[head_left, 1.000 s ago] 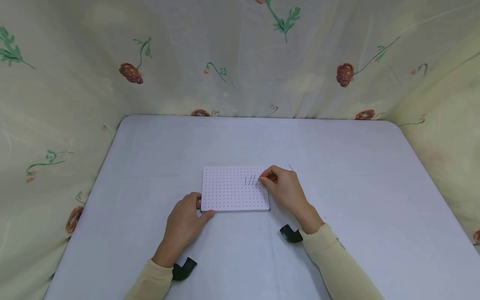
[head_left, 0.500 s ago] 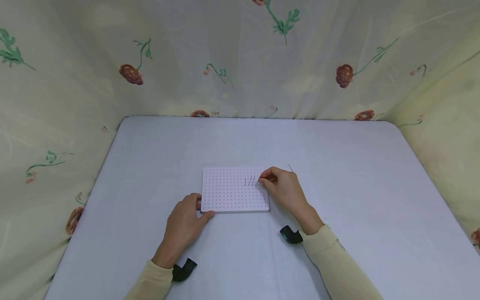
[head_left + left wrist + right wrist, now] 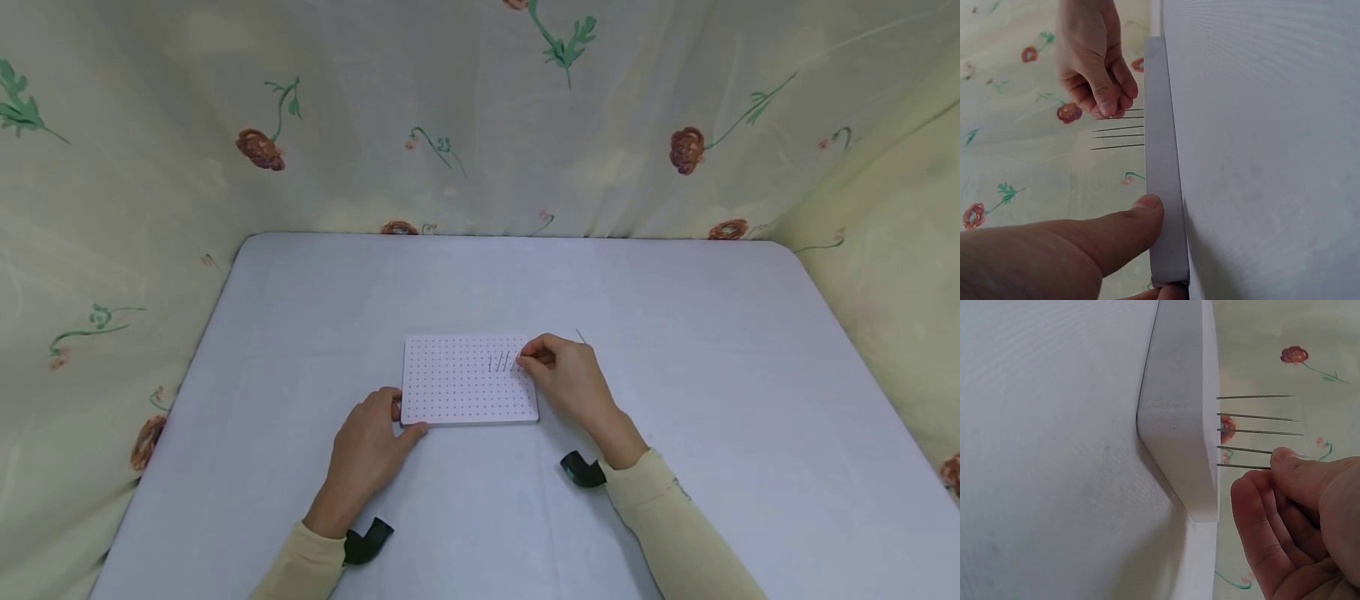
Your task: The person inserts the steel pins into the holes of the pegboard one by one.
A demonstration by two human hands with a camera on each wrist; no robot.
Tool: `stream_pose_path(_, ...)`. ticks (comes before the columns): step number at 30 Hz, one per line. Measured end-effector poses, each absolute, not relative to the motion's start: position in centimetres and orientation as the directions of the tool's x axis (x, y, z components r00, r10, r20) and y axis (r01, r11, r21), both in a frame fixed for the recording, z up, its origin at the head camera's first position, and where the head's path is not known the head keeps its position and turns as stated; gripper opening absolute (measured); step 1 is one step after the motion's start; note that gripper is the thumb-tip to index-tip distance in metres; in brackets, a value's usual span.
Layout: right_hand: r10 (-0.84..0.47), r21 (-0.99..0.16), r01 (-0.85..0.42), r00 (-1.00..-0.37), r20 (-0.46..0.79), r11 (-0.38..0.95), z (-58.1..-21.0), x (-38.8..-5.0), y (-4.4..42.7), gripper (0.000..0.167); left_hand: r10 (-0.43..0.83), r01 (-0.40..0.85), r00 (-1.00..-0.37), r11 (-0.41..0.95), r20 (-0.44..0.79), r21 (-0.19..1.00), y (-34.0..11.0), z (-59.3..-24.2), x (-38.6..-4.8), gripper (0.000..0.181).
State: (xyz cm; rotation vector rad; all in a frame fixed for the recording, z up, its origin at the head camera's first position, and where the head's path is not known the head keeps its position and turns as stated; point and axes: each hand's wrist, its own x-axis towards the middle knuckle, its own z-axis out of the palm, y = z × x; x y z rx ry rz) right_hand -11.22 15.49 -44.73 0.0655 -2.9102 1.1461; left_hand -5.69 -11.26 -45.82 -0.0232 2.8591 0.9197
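Observation:
A white pegboard [image 3: 469, 396] with rows of small holes lies on the table. My left hand [image 3: 369, 446] holds its near left corner, thumb [image 3: 1141, 222] along the front edge and fingers at the left side. Several thin metal pins [image 3: 498, 362] stand in a row towards the board's right side. At the right end of that row, my right hand [image 3: 570, 375] pinches a pin [image 3: 1244, 466] between thumb and fingertips. That pin's lower end meets the board; the fingers cover its top. How deep it sits in its hole cannot be seen.
One more thin dark pin [image 3: 581, 335] shows just behind the right hand, partly hidden. The table [image 3: 315, 292] has a white cover. Flowered curtains [image 3: 480, 117] hang behind it and at both sides. Black curved pieces [image 3: 367, 542] stick out at both wrists.

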Motion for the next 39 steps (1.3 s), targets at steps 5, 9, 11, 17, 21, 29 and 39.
stream_pose_path(5,-0.029,-0.677,-0.032,-0.999,0.015,0.735,-44.7,-11.2,15.5,0.011,0.027,-0.057,-0.990,0.813,-0.135,0.580,-11.2,-45.8,-5.7,0.056)
stream_pose_path(9,-0.026,-0.681,-0.015,-1.000,-0.005,0.732,-44.7,-11.1,15.7,0.012,0.029,-0.054,-0.991,0.813,-0.132,0.580,-11.2,-45.8,-5.6,0.056)
stream_pose_path(11,-0.015,-0.678,0.003,-1.000,-0.020,0.735,-44.6,-11.1,16.3,0.013,0.030,-0.051,-0.991,0.814,-0.130,0.578,-11.2,-45.9,-5.6,0.056)
stream_pose_path(17,0.106,-0.629,0.085,-0.994,-0.004,0.772,-44.0,-11.7,20.2,0.019,0.038,-0.043,-0.991,0.816,-0.128,0.576,-11.1,-46.1,-5.6,0.056)
stream_pose_path(21,0.155,-0.604,0.120,-0.988,0.006,0.788,-43.9,-11.7,22.7,0.020,0.040,-0.039,-0.991,0.816,-0.124,0.577,-11.3,-46.1,-5.6,0.055)
stream_pose_path(29,0.162,-0.580,0.140,-0.987,-0.013,0.803,-44.3,-11.5,24.3,0.022,0.034,-0.047,-0.991,0.811,-0.127,0.584,-11.5,-46.2,-5.6,0.055)
stream_pose_path(39,0.174,-0.527,0.216,-0.976,-0.127,0.822,-45.3,-11.8,24.3,0.024,0.032,-0.053,-0.990,0.810,-0.134,0.585,-11.3,-46.1,-5.7,0.056)
